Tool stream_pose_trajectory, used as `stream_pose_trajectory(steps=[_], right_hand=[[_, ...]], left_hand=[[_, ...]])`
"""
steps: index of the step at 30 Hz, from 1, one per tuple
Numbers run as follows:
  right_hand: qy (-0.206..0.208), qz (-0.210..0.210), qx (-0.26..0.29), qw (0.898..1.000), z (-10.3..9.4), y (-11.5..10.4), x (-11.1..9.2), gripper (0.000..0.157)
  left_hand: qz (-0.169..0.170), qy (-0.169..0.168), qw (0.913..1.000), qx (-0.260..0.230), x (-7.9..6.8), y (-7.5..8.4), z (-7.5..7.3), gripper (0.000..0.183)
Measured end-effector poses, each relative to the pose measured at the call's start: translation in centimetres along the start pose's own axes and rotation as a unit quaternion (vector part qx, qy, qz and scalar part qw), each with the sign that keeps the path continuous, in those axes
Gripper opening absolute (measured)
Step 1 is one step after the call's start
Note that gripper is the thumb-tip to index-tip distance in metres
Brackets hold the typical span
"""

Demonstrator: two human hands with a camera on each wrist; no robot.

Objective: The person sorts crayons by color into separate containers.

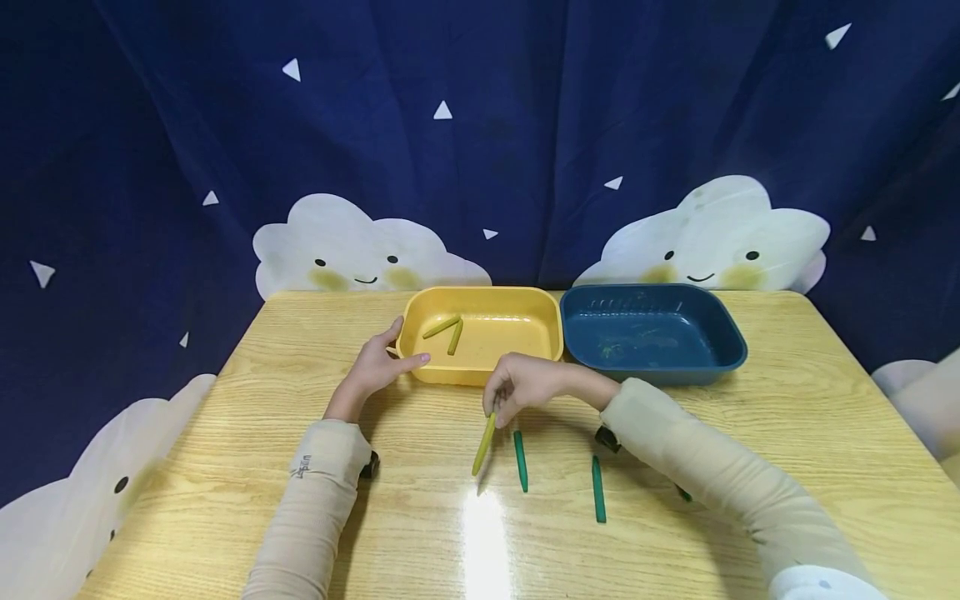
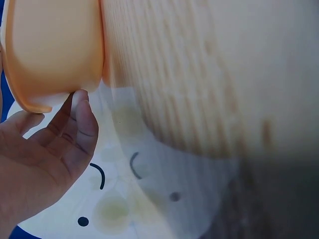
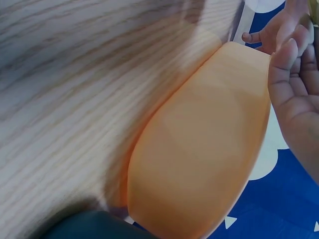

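Observation:
My left hand (image 1: 378, 362) holds the left end of a yellow plastic basket (image 1: 487, 377), its thumb at the front wall. In the left wrist view, the fingers (image 2: 87, 124) reach the wall below the rim. Two yellow crayons (image 1: 441, 326) lie inside. In front of the basket, my right hand (image 1: 521, 385) pinches another yellow crayon (image 1: 484, 446), which slants down over the table. Close by lies a green crayon (image 1: 521, 461), and farther right a second green crayon (image 1: 598, 490). The right sleeve mostly hides another green piece (image 1: 684, 494).
A dark blue basket (image 1: 652, 371) stands against the right end of the yellow one. Both sit near the back of the wooden table (image 1: 420, 517). Behind hangs a dark blue curtain (image 1: 510, 150) with clouds and white triangles. Dark wrist devices (image 1: 607, 438) are beneath the sleeves.

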State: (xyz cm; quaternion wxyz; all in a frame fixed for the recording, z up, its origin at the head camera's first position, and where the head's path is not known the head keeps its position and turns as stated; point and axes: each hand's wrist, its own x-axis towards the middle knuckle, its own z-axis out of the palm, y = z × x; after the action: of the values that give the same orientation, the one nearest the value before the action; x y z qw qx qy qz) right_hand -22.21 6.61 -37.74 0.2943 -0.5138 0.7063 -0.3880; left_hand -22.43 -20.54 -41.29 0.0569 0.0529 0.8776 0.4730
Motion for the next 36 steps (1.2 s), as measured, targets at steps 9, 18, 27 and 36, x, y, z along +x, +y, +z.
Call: stream_pose_trajectory(steps=[9, 18, 27, 36], right_hand=[[0.019, 0.005, -0.007, 1.000, -0.7, -0.5, -0.1, 0.012], [0.038, 0.014, -0.015, 0.999, -1.9, -1.4, -0.1, 0.012], [0.061, 0.020, -0.025, 0.998, -3.1, -2.2, 0.0, 0.008], [0.073, 0.016, -0.025, 0.997, -4.4, -2.4, 0.3, 0.011]], left_hand=[[-0.004, -0.003, 1.0000, -0.002, 0.0, 0.0, 0.0, 0.093], [-0.002, -0.005, 1.0000, -0.003, 0.1, -0.1, 0.1, 0.093], [-0.001, -0.006, 1.0000, -0.004, 0.1, -0.1, 0.0, 0.093], [-0.002, -0.005, 0.9999, -0.008, 0.0, 0.0, -0.1, 0.093]])
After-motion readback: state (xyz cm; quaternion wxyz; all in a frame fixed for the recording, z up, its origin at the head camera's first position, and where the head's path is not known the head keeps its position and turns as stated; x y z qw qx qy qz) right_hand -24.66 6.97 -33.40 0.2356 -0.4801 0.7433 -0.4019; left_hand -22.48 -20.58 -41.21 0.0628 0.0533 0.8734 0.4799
